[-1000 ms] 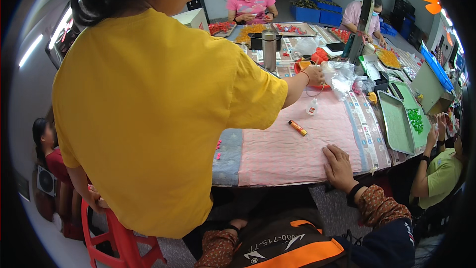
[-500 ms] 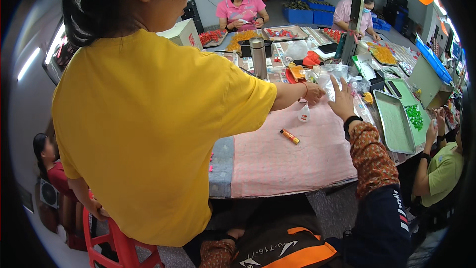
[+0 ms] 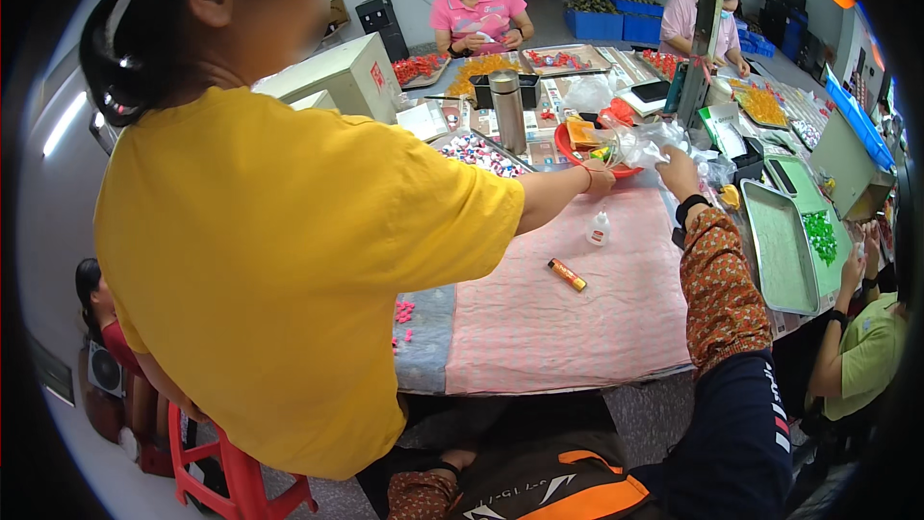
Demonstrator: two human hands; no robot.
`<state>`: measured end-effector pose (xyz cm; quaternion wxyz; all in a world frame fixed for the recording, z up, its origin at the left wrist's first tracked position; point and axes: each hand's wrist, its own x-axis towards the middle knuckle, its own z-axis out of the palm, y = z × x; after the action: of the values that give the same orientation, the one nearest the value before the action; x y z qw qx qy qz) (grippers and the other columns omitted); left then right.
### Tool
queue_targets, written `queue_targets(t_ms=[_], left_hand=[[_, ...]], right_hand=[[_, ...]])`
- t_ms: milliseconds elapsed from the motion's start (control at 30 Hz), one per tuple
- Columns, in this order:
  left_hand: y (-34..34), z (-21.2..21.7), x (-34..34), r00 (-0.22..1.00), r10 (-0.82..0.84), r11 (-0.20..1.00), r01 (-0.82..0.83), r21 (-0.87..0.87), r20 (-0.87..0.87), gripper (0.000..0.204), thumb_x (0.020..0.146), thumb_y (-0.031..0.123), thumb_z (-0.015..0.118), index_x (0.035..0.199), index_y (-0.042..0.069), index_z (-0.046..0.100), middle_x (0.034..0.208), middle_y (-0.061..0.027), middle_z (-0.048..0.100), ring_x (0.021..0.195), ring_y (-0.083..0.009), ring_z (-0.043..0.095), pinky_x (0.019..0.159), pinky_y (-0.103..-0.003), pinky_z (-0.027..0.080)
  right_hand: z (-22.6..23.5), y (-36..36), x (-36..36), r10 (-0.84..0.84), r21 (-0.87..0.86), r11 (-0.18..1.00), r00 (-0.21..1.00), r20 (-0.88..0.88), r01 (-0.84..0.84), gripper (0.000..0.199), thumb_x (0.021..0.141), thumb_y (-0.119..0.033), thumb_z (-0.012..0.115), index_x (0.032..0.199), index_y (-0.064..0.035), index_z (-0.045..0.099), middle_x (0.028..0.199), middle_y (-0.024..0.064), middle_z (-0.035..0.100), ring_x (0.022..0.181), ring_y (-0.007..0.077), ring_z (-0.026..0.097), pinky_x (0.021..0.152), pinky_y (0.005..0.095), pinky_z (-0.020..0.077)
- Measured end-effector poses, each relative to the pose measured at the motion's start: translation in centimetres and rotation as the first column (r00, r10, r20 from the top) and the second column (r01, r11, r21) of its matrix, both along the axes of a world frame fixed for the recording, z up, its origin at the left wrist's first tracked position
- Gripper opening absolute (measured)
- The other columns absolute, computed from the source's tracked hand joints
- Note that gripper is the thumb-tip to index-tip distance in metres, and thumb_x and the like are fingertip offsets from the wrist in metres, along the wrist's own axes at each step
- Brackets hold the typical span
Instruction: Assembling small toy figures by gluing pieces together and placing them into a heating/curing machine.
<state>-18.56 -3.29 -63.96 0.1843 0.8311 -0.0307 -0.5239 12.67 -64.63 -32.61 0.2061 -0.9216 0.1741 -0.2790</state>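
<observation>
My right hand [image 3: 679,173] reaches across the far side of the table, fingers closed on a crumpled clear plastic bag [image 3: 643,146]. Beside it, a co-worker's hand [image 3: 599,176] in a yellow sleeve touches the rim of a red bowl [image 3: 566,143]. That bowl holds an orange packet and something green and yellow. Nearer me, a small white squeeze bottle [image 3: 599,229] stands on the pink cloth [image 3: 539,327], and an orange and black tube [image 3: 567,274] lies there. Low in view rests my left hand [image 3: 458,455], its fingers hidden in shadow.
The co-worker in yellow [image 3: 289,260] fills the left side. A steel flask [image 3: 507,114] and a tray of small coloured pieces [image 3: 478,154] stand beyond. At right are a metal tray [image 3: 778,250] and green pieces [image 3: 820,236]. Other people sit around the table.
My right hand has gone from spread fingers to closed on the plastic bag, slightly farther away. The co-worker's arm has shifted a little, and the red bowl shows more fully.
</observation>
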Motion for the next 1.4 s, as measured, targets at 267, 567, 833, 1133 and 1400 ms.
queue_targets(t_ms=[267, 567, 833, 1133, 1400], left_hand=[[3.7, -5.7, -1.7, 0.951, 0.168, 0.986, -0.156, 0.063, -0.259, 0.059, 0.085, 0.055, 0.065, 0.115, 0.006, 0.074, 0.115, -0.0125, 0.073, 0.105, -0.0248, 0.068, 0.095, -0.035, 0.049], [1.2, 0.2, -1.1, 0.979, 0.112, 0.981, -0.082, 0.176, -0.171, 0.075, 0.087, 0.066, 0.054, 0.13, 0.006, 0.066, 0.131, -0.016, 0.066, 0.124, -0.03, 0.06, 0.106, -0.038, 0.041], [0.8, 0.4, -1.9, 0.996, 0.077, 0.982, -0.082, 0.17, 0.039, 0.064, 0.092, 0.055, 0.05, 0.132, 0.007, 0.064, 0.138, -0.0184, 0.06, 0.129, -0.0353, 0.056, 0.107, -0.041, 0.041], [2.2, -3.3, -2.4, 0.995, -0.057, 0.995, 0.049, 0.089, 0.08, 0.056, 0.086, 0.05, 0.062, 0.121, 0.007, 0.07, 0.131, -0.017, 0.065, 0.119, -0.0335, 0.064, 0.1, -0.041, 0.049], [1.9, -2.9, -2.3, 0.993, -0.1, 0.982, 0.089, 0.166, 0.06, 0.052, 0.084, 0.052, 0.064, 0.119, 0.016, 0.073, 0.126, -0.015, 0.069, 0.117, -0.0363, 0.065, 0.102, -0.044, 0.049]], right_hand=[[2.3, 4.7, 3.4, 0.601, -0.022, 0.794, 0.779, 0.178, -0.608, 0.067, 0.077, 0.003, 0.066, 0.141, -0.0084, 0.049, 0.134, 0.0091, 0.059, 0.099, 0.0189, 0.065, 0.081, 0.0295, 0.0522], [0.8, 11.3, 4.5, 0.578, 0.144, 0.81, 0.816, -0.026, -0.569, 0.049, 0.075, -0.007, 0.062, 0.123, -0.0038, 0.051, 0.119, 0.02, 0.062, 0.109, 0.0374, 0.062, 0.097, 0.0405, 0.0444], [4.2, 15.8, 2.4, 0.601, 0.031, 0.797, 0.789, -0.127, -0.603, 0.045, 0.072, -0.018, 0.068, 0.114, -0.0045, 0.06, 0.116, 0.0173, 0.068, 0.114, 0.0349, 0.061, 0.096, 0.0426, 0.0458], [8.7, 14.7, -4.5, 0.732, -0.279, 0.681, 0.638, 0.237, -0.677, 0.03, 0.075, 0.001, 0.063, 0.103, -0.0057, 0.066, 0.104, 0.0145, 0.065, 0.106, 0.0343, 0.062, 0.09, 0.0421, 0.0488], [12.9, 13.7, -11.5, 0.599, -0.235, 0.777, 0.573, 0.559, -0.583, 0.04, 0.081, 0.01, 0.06, 0.117, -0.0069, 0.064, 0.102, 0.0025, 0.061, 0.075, 0.0096, 0.047, 0.07, 0.0243, 0.0419]])
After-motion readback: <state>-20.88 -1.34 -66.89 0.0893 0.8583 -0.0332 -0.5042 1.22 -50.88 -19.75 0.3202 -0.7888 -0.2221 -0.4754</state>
